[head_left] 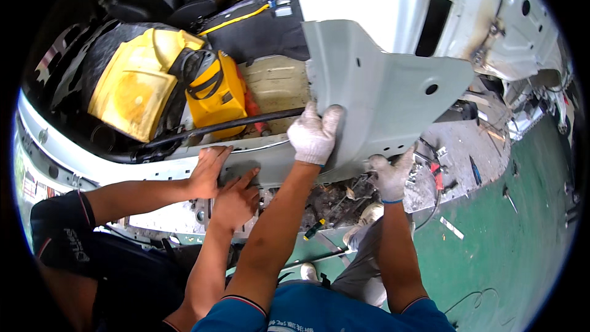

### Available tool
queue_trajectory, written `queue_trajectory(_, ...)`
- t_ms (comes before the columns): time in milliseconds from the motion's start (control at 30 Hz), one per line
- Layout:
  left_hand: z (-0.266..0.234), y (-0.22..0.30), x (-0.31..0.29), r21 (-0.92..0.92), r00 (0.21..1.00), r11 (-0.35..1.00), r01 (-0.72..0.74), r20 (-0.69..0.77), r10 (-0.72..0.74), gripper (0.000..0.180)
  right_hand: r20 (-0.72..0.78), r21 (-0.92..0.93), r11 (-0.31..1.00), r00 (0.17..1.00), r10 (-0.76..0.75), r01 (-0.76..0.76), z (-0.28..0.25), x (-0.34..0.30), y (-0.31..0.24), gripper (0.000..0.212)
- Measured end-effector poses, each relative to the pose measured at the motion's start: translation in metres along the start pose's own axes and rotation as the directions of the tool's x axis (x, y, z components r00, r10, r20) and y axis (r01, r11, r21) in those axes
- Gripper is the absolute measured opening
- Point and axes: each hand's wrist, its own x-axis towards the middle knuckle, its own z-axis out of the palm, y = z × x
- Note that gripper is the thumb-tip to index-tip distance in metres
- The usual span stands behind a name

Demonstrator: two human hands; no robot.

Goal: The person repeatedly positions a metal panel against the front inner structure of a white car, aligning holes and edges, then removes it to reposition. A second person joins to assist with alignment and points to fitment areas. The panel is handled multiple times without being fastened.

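A grey-green sheet-metal car body panel [362, 80] stands at the rear corner of a stripped car body, overlapping the white bodywork. My left hand [313, 134], in a white knit glove, is closed around the panel's left edge where it meets the door sill [276, 160]. Lower and to the right, my gloved right hand [392, 175] grips the panel's bottom edge, its fingertips partly hidden. Beside my left arm, a co-worker's two bare hands press on the sill; one hand [209, 172] lies on its upper edge, the other [236, 200] lower down.
Inside the car are yellow foam pieces [135, 86], a yellow bag [215, 95] and a black bar [233, 126] along the opening. Tools lie on the grey board [455, 160], among them a red-handled tool [436, 175] with a hose. A yellow-black screwdriver [314, 229] lies below the sill.
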Motion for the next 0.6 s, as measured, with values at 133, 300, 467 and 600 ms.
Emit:
queue_trajectory(133, -0.003, 0.006, 0.002, 0.001, 0.997, 0.998, -0.058, -0.044, 0.058, 0.066, -0.018, -0.014, 0.999, 0.999, 0.03, -0.03, -0.005, -0.001, 0.009, 0.111)
queue_trajectory(300, -0.007, 0.01, 0.001, 0.003, 1.0, 1.0, -0.015, 0.02, 0.015, 0.072, -0.022, -0.021, 1.0, 1.0, -0.01, 0.01, -0.008, -0.002, 0.016, 0.107)
queue_trajectory(467, -0.007, 0.009, 0.001, 0.0, 0.997, 0.998, -0.066, -0.038, 0.066, 0.068, -0.002, -0.021, 1.0, 1.0, 0.005, -0.005, -0.007, -0.003, 0.006, 0.098)
queue_trajectory(600, -0.006, 0.009, 0.001, 0.008, 0.998, 0.998, -0.062, -0.024, 0.062, 0.065, 0.003, -0.037, 0.995, 0.995, 0.096, -0.095, -0.003, -0.007, -0.008, 0.092)
